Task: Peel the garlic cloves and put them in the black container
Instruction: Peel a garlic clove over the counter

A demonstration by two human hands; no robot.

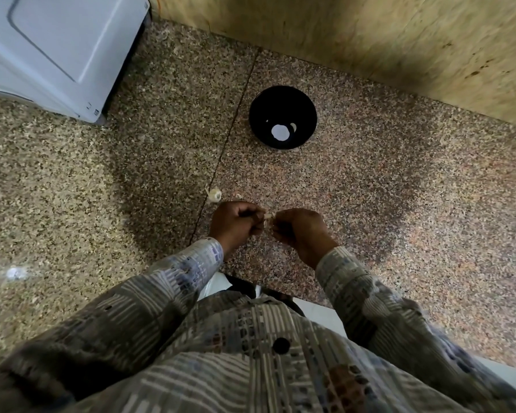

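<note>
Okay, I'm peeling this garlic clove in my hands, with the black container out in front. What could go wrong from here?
The clove is pinched between your left hand and right hand, well short of the black container; it could slip and drop onto the speckled stone surface, where it may be hard to spot. The loose garlic piece beside your left hand might get knocked away.

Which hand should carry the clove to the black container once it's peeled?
Probably the right hand. Both hands pinch the garlic clove, but the black container sits ahead, slightly to the right-hand side, while the left hand is next to the spare garlic for the next pick.
</note>
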